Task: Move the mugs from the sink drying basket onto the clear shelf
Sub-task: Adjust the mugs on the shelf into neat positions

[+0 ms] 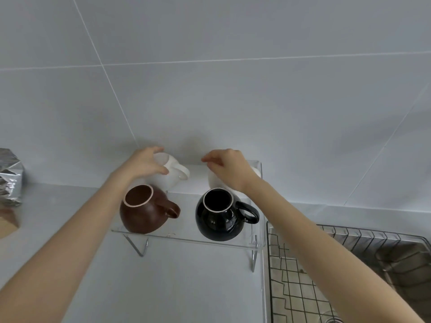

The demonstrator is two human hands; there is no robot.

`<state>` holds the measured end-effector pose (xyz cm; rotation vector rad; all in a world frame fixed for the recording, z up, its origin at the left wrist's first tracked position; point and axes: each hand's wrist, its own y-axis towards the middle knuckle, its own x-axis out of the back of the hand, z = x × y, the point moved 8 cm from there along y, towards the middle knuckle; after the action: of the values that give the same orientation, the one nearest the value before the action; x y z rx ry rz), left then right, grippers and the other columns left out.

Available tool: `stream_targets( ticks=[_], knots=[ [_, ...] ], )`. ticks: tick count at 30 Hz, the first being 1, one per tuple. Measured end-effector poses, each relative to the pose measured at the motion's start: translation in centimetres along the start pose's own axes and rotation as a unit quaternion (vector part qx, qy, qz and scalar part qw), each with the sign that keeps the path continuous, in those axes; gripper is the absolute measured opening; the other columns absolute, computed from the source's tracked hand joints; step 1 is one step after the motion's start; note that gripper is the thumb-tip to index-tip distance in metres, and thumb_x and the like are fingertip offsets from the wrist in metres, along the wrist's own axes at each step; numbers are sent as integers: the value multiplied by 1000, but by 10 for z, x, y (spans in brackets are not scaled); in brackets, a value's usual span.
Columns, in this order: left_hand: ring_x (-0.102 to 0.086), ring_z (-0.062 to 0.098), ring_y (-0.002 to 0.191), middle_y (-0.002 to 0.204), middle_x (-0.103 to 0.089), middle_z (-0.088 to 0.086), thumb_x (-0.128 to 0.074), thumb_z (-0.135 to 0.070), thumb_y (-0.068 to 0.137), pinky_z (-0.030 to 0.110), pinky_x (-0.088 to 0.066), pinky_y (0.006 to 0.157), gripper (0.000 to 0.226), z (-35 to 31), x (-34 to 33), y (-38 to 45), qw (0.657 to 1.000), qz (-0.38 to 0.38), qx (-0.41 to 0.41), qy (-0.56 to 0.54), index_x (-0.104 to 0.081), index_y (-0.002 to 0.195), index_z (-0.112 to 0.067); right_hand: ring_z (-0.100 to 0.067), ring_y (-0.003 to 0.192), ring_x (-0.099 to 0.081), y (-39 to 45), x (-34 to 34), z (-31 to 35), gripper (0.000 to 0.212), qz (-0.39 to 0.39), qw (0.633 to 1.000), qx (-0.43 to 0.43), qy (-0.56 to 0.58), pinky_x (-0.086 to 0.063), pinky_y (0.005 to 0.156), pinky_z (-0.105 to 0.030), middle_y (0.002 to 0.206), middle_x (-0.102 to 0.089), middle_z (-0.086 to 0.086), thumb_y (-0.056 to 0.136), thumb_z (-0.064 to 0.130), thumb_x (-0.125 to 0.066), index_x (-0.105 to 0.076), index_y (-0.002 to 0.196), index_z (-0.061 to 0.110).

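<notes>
On the clear shelf [186, 238] stand four mugs — the left hand [144, 163] grasping the rear white mug [171, 176], the right hand [229, 167], fingers [207, 159] loosely curled, above the other white mug [217, 183] — behind brown mug [143, 209] and black mug [219, 215].

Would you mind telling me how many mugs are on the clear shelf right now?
4. A brown mug front left, a black mug front right, a white mug back left under the left hand, and another white mug back right, mostly hidden by the right hand.
</notes>
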<state>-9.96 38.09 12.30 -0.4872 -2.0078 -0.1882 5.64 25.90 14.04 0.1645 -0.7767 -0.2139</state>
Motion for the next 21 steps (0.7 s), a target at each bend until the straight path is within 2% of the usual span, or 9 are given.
stream_targets(
  ticks=[2,4,7,11,14,15,18,21],
  knots=[
    [-40,27,131,142,-44,9,-77,-19,68,30,-33,102,79,13,-3,2,1000,10,14,10,-38,136,-18,-26,112,-58,10,-25,5,33,64,998,-4,-20,-34,87,-16,120,-66,-13,89,2,-42,-63,113,5],
    [-44,27,128,139,-49,9,-79,-21,65,30,-35,100,79,18,-2,2,1000,0,10,-7,-41,135,-19,-28,119,-52,16,-47,6,36,117,992,-14,-44,-32,92,-19,127,-61,-14,91,4,-38,-59,120,5],
    [-46,26,126,136,-52,9,-80,-21,64,30,-36,100,78,20,-2,4,1000,-16,-2,-18,-44,133,-18,-29,123,-48,21,-65,7,37,158,985,-24,-64,-34,98,-28,130,-58,-14,93,8,-35,-55,124,5],
    [-48,25,124,134,-54,9,-82,-20,61,30,-36,100,77,21,-1,6,999,-25,-6,-28,-47,130,-16,-36,109,-54,25,-69,7,33,164,983,-24,-73,-43,93,-39,114,-64,-22,92,9,-36,-60,112,-3],
    [-49,26,122,132,-56,10,-82,-23,61,30,-37,99,78,22,-2,5,999,-31,-3,-14,-48,130,-16,-31,87,-51,26,-72,3,30,167,982,-21,-84,-40,76,-32,80,-61,-14,92,9,-35,-61,80,1],
    [-50,26,122,131,-56,11,-82,-24,60,30,-38,98,78,22,-2,4,999,-34,-1,-12,-48,130,-16,-29,84,-49,26,-72,3,30,168,982,-20,-83,-38,74,-31,76,-58,-12,92,9,-35,-61,77,3],
    [-49,27,123,133,-55,12,-82,-25,61,31,-37,100,80,22,-3,2,999,-43,8,-12,-46,132,-15,-33,91,-55,27,-73,2,32,164,983,-22,-75,-42,77,-33,99,-66,-21,94,11,-35,-63,102,-3],
    [-47,28,125,135,-52,14,-81,-22,63,30,-36,101,80,18,-4,-1,999,-45,10,-12,-43,134,-13,-37,92,-57,26,-75,-2,33,156,984,-27,-81,-40,71,-33,100,-66,-25,93,11,-35,-61,105,-5]
  ],
)
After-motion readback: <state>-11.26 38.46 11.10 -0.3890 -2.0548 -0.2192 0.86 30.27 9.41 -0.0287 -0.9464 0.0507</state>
